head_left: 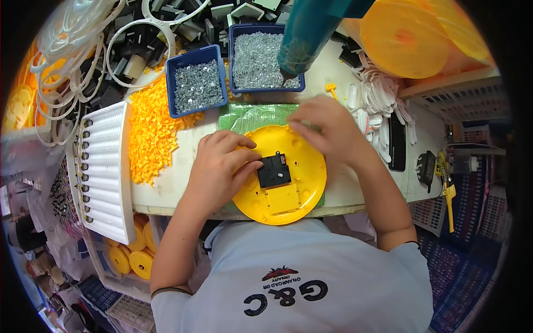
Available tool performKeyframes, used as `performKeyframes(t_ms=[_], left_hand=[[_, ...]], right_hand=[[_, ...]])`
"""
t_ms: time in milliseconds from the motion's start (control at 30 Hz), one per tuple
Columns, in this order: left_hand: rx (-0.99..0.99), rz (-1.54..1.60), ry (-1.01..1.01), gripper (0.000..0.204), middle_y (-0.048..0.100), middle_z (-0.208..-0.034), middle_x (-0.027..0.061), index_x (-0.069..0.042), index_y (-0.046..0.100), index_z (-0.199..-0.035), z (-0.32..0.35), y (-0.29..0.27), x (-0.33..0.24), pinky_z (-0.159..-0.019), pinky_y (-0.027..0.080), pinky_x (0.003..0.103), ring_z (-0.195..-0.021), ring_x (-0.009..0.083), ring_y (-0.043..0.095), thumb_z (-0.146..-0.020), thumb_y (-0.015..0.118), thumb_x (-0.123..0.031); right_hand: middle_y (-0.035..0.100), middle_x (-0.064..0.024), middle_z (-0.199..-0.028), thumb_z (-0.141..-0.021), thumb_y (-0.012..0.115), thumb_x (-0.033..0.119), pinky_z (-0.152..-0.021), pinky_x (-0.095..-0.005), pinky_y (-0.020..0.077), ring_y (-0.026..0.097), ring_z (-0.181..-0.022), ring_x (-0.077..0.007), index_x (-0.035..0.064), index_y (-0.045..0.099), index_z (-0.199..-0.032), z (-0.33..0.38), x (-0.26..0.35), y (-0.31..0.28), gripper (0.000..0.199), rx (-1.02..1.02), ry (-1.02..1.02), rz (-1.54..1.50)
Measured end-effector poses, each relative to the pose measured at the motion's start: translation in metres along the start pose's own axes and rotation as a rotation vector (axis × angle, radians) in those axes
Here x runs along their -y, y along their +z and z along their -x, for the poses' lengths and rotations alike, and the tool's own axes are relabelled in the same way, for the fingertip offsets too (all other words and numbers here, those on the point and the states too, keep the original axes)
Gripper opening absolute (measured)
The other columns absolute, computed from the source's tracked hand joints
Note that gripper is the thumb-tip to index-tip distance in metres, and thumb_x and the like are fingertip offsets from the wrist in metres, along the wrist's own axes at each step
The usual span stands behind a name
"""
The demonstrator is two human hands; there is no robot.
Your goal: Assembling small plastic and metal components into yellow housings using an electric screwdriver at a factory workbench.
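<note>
A round yellow plastic plate (310, 191) lies at the table's front edge, its ribbed inner side up. In its middle sits a small black plastic box (274, 171), with a yellow rectangular cover (283, 198) just below. My left hand (222, 166) is closed, thumb and forefinger pinching at the box's left edge. Over the plate's upper right rim is my right hand (330, 130), smeared by motion; whether its bent fingers hold anything is unclear. Above it hangs a teal power screwdriver (308, 41), tip down at a blue tray (266, 90) of small silver screws.
Left of that tray stands another blue tray (199, 108) of small metal parts. Yellow plastic pieces (150, 139) are heaped beside a white ribbed rack (102, 166). White oval parts (380, 91) pile up at right, near a black strip (397, 141). Green sheeting (258, 114) lies behind the plate.
</note>
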State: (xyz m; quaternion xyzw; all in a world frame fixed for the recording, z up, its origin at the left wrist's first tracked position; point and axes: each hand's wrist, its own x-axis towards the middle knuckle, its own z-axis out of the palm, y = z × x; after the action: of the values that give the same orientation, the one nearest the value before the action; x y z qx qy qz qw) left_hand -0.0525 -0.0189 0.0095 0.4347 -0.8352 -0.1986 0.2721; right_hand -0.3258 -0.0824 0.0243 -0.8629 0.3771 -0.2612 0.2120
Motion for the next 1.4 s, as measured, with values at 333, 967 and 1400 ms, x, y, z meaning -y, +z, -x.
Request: performKeyframes(t_ms=[333, 967, 1400], left_hand=[[-0.278, -0.162, 0.035, 0.017, 0.07, -0.101, 0.0046, -0.012, 0.075, -0.101, -0.11, -0.002, 0.051, -0.086, 0.047, 0.043, -0.101, 0.0272, 0.066, -0.087, 0.078, -0.02], [-0.273, 0.073, -0.104, 0.011, 0.07, -0.084, 0.0068, -0.007, 0.07, -0.091, -0.089, -0.004, 0.038, -0.073, 0.047, 0.04, -0.076, 0.0277, 0.067, -0.087, 0.078, -0.014], [-0.114, 0.076, -0.04, 0.017, 0.071, -0.09, 0.0053, -0.01, 0.069, -0.092, 0.024, 0.008, -0.021, -0.087, 0.048, 0.041, -0.09, 0.0275, 0.067, -0.081, 0.083, -0.013]], right_hand=[[0.07, -0.0107, -0.096, -0.085, 0.079, 0.019, -0.085, -0.0406, 0.0537, 0.067, -0.097, -0.0338, 0.0085, 0.074, -0.102, -0.069, -0.056, 0.021, 0.02, -0.31, 0.113, 0.36], [0.068, -0.0114, -0.093, -0.083, 0.076, 0.019, -0.081, -0.0422, 0.0545, 0.065, -0.092, -0.0316, 0.0057, 0.072, -0.1, -0.081, -0.072, 0.035, 0.022, -0.315, -0.045, 0.261], [0.069, -0.0047, -0.087, -0.088, 0.072, 0.024, -0.076, -0.0417, 0.0557, 0.066, -0.086, -0.029, 0.0115, 0.077, -0.089, -0.088, -0.05, 0.014, 0.013, -0.465, -0.08, 0.338]])
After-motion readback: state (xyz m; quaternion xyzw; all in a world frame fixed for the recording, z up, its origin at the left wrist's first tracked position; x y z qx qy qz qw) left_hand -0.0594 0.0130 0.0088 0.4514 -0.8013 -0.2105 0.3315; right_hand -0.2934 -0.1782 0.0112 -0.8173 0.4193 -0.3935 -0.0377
